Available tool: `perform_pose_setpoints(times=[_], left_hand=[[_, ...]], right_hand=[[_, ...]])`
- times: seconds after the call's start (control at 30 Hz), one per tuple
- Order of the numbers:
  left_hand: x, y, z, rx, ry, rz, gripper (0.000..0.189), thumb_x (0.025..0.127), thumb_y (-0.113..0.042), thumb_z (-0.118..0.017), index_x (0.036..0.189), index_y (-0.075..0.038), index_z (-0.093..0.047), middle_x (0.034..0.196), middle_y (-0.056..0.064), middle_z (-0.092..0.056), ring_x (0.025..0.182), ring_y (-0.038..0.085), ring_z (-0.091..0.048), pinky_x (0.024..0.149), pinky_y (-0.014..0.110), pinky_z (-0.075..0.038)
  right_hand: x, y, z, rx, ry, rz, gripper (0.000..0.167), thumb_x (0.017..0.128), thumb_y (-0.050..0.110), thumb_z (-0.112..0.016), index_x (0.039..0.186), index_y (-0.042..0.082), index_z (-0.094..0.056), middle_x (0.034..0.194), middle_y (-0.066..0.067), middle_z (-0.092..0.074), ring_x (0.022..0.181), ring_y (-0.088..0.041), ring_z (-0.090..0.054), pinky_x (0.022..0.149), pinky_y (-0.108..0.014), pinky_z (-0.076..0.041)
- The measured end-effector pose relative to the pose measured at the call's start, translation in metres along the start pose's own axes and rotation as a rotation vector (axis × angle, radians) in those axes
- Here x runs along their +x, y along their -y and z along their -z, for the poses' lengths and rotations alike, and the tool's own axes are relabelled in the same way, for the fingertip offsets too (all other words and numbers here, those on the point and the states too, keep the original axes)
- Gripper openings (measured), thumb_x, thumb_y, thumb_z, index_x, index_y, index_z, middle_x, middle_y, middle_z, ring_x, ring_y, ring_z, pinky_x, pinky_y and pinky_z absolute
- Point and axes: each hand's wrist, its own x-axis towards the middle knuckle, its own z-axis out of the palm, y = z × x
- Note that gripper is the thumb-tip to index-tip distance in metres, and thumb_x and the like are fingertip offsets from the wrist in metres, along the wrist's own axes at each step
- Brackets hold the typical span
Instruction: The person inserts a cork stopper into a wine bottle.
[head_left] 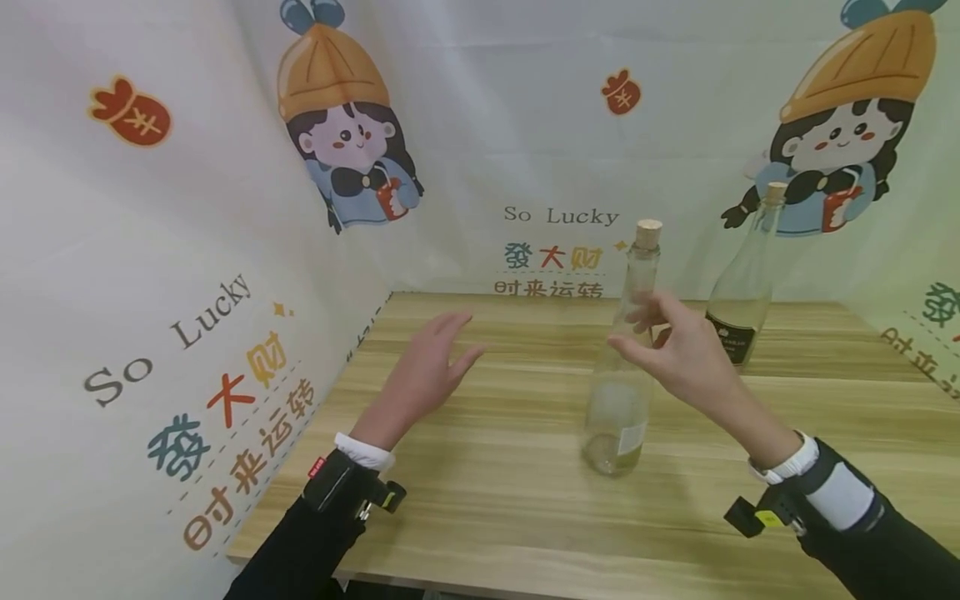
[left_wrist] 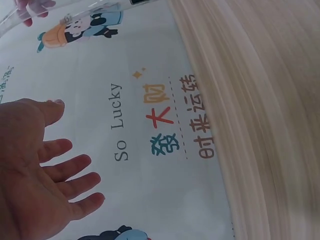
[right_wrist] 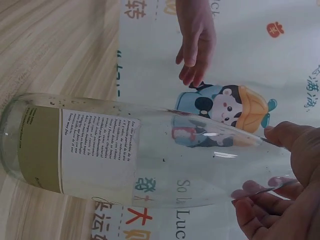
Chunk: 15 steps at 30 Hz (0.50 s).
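Note:
A clear glass bottle [head_left: 617, 408] with a cork [head_left: 648, 234] in its mouth stands on the wooden table. My right hand [head_left: 686, 346] is at its neck, thumb on the near side and fingers curled round the far side, showing through the glass. In the right wrist view the bottle's printed label [right_wrist: 97, 150] faces the camera, and the hand [right_wrist: 295, 185] is at the narrow end. My left hand [head_left: 420, 375] hovers over the table to the left, apart from the bottle, its fingers loosely spread and holding nothing; its palm [left_wrist: 25, 175] shows in the left wrist view.
A second corked bottle [head_left: 742, 300] with a dark label stands behind my right hand, near the table's back. The wooden table [head_left: 487, 492] meets a printed white cloth [head_left: 465, 150] hanging behind it and at both sides.

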Motion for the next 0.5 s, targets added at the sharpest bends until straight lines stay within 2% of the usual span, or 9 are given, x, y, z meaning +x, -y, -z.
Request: perform_pose_setpoints(times=[0.17, 0.3, 0.5], left_hand=[[-0.01, 0.017, 0.002, 0.024, 0.027, 0.056, 0.058, 0.104, -0.031, -0.064, 0.151, 0.0, -0.048, 0.153, 0.021, -0.049, 0.141, 0.037, -0.045, 0.118, 0.051, -0.037], [-0.018, 0.029, 0.004, 0.042, 0.038, 0.095, 0.06, 0.104, -0.031, -0.065, 0.153, -0.001, -0.046, 0.154, 0.022, -0.047, 0.142, 0.039, -0.044, 0.118, 0.054, -0.036], [-0.028, 0.045, 0.006, 0.065, 0.048, 0.129, 0.063, 0.103, -0.032, -0.065, 0.153, 0.0, -0.044, 0.153, 0.025, -0.046, 0.14, 0.043, -0.044, 0.117, 0.057, -0.036]], right_hand=[[-0.006, -0.001, 0.0, -0.005, 0.071, -0.049, 0.05, 0.094, 0.024, -0.079, 0.132, -0.002, -0.06, 0.109, -0.015, -0.073, 0.097, -0.027, -0.066, 0.081, -0.04, -0.057], [-0.008, -0.002, 0.0, -0.014, 0.111, -0.075, 0.051, 0.095, 0.028, -0.078, 0.133, -0.001, -0.06, 0.108, -0.015, -0.072, 0.099, -0.03, -0.067, 0.084, -0.045, -0.057], [-0.013, -0.005, 0.001, -0.026, 0.179, -0.156, 0.062, 0.1, 0.043, -0.068, 0.139, -0.004, -0.055, 0.119, -0.018, -0.071, 0.11, -0.035, -0.066, 0.088, -0.055, -0.056]])
